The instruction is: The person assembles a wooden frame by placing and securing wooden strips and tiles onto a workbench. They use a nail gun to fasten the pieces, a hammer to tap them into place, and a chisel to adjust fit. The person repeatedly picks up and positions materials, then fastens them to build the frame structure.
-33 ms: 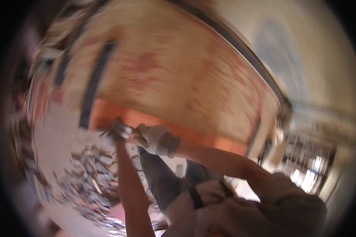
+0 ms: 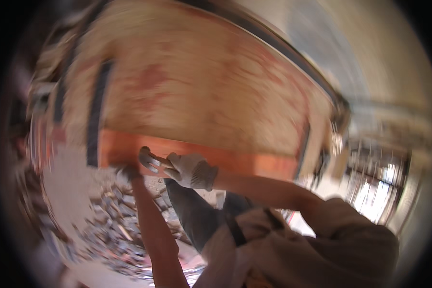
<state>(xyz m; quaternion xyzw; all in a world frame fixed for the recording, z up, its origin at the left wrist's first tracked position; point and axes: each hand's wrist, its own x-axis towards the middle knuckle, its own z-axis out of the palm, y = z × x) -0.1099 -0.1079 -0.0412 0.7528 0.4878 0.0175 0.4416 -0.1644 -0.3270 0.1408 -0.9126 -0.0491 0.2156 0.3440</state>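
A claw hammer with a metal head and a light handle is gripped in my right hand, which wears a pale knit glove. Its head lies over an orange strip along the near edge of a big wooden panel stained with red. My left hand, in a darker glove, is at the lower edge of that orange strip, left of the hammer head. Blur smears its fingers, so what it holds, if anything, is hidden.
Dark bars cross the panel's left side, and another dark edge runs along its far side. A heap of scrap pieces covers the floor at the lower left. Bright window-like openings show at the right.
My left hand has moved left and slightly down, away from the hammer head, which now shows more fully. The whole view has shifted a little; my right hand keeps its grip.
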